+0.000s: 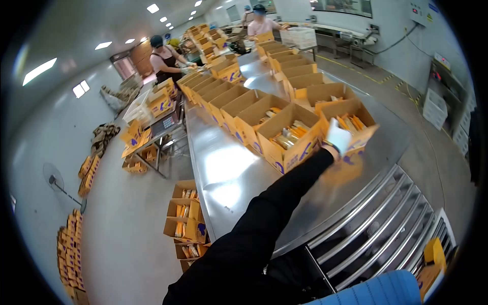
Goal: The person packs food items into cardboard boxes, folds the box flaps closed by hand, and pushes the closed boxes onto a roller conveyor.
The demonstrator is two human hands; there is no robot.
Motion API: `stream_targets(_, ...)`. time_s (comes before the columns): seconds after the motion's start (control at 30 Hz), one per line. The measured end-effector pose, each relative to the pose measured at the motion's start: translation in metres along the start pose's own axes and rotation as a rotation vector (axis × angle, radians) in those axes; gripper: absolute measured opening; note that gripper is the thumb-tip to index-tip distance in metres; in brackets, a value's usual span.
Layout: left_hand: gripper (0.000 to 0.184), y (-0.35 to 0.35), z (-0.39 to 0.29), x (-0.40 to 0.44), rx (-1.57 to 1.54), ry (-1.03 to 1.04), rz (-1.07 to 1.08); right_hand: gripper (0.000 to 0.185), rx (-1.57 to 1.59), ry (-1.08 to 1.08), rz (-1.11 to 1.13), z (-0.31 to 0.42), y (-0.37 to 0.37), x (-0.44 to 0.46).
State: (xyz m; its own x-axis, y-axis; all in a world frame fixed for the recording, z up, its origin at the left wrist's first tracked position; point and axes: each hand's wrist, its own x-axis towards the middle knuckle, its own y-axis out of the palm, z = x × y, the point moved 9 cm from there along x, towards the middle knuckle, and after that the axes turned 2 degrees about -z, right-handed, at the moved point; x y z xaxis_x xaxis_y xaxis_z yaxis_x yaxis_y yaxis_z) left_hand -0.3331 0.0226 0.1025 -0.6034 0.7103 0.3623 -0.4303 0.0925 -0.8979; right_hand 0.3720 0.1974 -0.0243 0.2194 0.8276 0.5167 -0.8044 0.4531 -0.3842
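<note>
Well, the black sleeve (274,203) reached up and rightward over the tabletop (391,137), its gloved left hand (339,137) against the near-left side of the end box (365,136). Whether its fingers pinched cardboard I couldn't tell; the right hand was out of view. Steel stretched from there to the right edge; metal rollers (376,234) sat beyond the near edge.

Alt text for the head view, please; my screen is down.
The left hand, white-gloved, is at an open box of orange packs on a steel table. Two rows of open boxes stretch away behind it, with workers farther back.
</note>
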Motion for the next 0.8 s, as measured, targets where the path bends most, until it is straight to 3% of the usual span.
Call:
stream_targets(0.03, 0.020, -0.026, -0.027, -0.015, -0.163, 0.125, 0.026, 0.012, 0.188, -0.035, 0.201, 0.052, 0.026, -0.047)
stream_targets(0.07, 0.021, -0.003, -0.064, -0.006, -0.230, 0.175, 0.109, 0.008, -0.087, -0.106, 0.535, 0.077, 0.073, -0.065)
stream_targets(0.1, 0.024, -0.015, -0.094, -0.010, -0.268, 0.170, 0.160, 0.014, 0.239, -0.374, 0.777, 0.196, 0.084, -0.089)
stream_targets(0.13, 0.025, -0.042, -0.120, -0.020, -0.314, 0.256, 0.239, 0.041, 0.165, -0.639, 0.835, 0.256, 0.093, -0.102)
stream_targets(0.17, 0.026, -0.055, -0.128, -0.018, -0.593, 0.171, 0.197, 0.059, 0.185, -0.706, 0.821, 0.280, 0.104, -0.108)
stream_targets(0.2, 0.030, -0.064, -0.150, -0.016, -0.768, 0.470, -0.102, 0.079, 0.204, -0.772, 0.815, 0.301, 0.113, -0.116)
stream_targets(0.23, 0.030, -0.084, -0.120, -0.008, -1.277, 0.216, -0.128, 0.088, 0.122, -0.706, 0.873, 0.327, 0.127, -0.115)
stream_targets(0.27, 0.041, -0.123, -0.090, -0.024, -1.299, -0.022, 0.045, 0.098, 0.039, -0.639, 0.922, 0.343, 0.139, -0.116)
stream_targets(0.33, 0.057, -0.117, -0.075, -0.015, -0.946, -0.045, -0.453, 0.084, 0.162, -0.675, 0.661, 0.334, 0.163, -0.118)
stream_targets(0.37, 0.069, -0.085, -0.093, 0.002, -1.117, 0.070, -0.264, 0.065, 0.073, -0.580, 0.628, 0.323, 0.169, -0.108)
stream_targets(0.4, 0.064, -0.088, -0.106, -0.005, -1.196, 0.116, -0.196, 0.065, 0.075, -0.584, 0.626, 0.314, 0.175, -0.101)
stream_targets(0.47, 0.063, -0.100, -0.148, -0.022, -0.998, 0.332, 0.342, 0.027, 0.116, -0.909, 0.701, 0.294, 0.186, -0.105)
stream_targets(0.5, 0.068, -0.098, -0.164, -0.017, -0.774, 0.376, 0.323, 0.028, 0.253, -0.802, 0.748, 0.282, 0.186, -0.096)
stream_targets(0.53, 0.069, -0.096, -0.169, -0.014, -0.766, 0.345, 0.304, 0.030, 0.271, -0.647, 0.763, 0.268, 0.188, -0.081)
stream_targets(0.57, 0.063, -0.096, -0.179, -0.011, -0.763, 0.415, 0.305, 0.032, 0.353, -0.298, 0.760, 0.226, 0.200, -0.064)
stream_targets(0.6, 0.055, -0.081, -0.208, -0.010, -0.723, 0.687, 0.153, 0.035, 0.362, -0.073, 0.916, 0.225, 0.206, -0.051)
stream_targets(0.63, 0.042, -0.073, -0.216, -0.005, -0.763, 0.588, 0.134, 0.049, 0.142, -0.297, 1.007, 0.249, 0.206, -0.037)
stream_targets(0.67, 0.036, -0.056, -0.244, -0.006, -0.559, 0.729, -0.106, 0.070, 0.021, -0.822, 0.749, 0.314, 0.185, -0.028)
stream_targets(0.73, 0.041, -0.072, -0.237, -0.002, -0.645, 0.545, -0.165, 0.087, -0.375, -0.874, 0.401, 0.335, 0.184, -0.007)
stream_targets(0.8, 0.045, -0.082, -0.210, 0.004, -0.799, 0.346, -0.038, 0.096, -0.265, -0.671, 0.588, 0.313, 0.194, -0.021)
